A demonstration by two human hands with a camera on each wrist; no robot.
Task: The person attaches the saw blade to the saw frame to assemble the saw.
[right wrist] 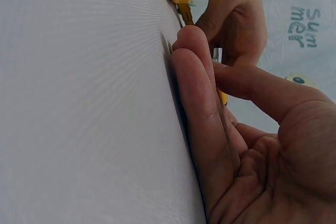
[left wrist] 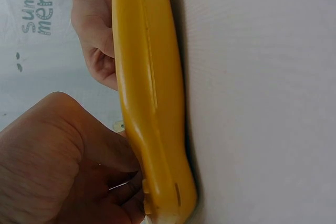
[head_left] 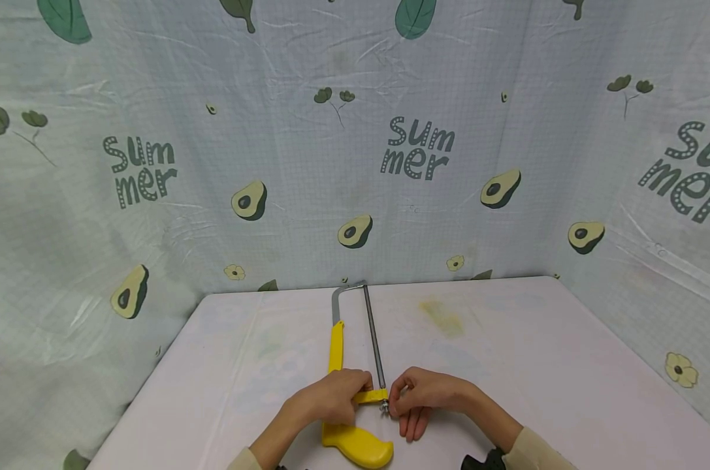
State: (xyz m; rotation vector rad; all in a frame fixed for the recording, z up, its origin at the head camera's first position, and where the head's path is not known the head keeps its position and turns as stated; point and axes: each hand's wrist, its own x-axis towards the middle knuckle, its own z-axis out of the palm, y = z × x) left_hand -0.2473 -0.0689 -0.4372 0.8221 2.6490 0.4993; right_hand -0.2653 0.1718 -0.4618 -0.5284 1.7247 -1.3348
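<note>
A hacksaw lies on the table, its yellow handle [head_left: 363, 447] toward me and its grey bow [head_left: 336, 303] pointing away. A long, narrow grey blade [head_left: 373, 333] runs along its right side. My left hand [head_left: 334, 395] grips the yellow frame just above the handle, fingers curled by the crosspiece [head_left: 371, 396]. At the blade's near end sits a small metal wing nut [head_left: 384, 407]. The thumb and forefinger of my right hand [head_left: 428, 391] pinch at this nut, partly hiding it in the right wrist view. The other right fingers [right wrist: 197, 90] extend low along the tabletop.
The white table [head_left: 260, 365] has a faint yellowish stain [head_left: 441, 316] beyond my right hand. A patterned cloth [head_left: 296, 150] hangs behind the table and along both sides.
</note>
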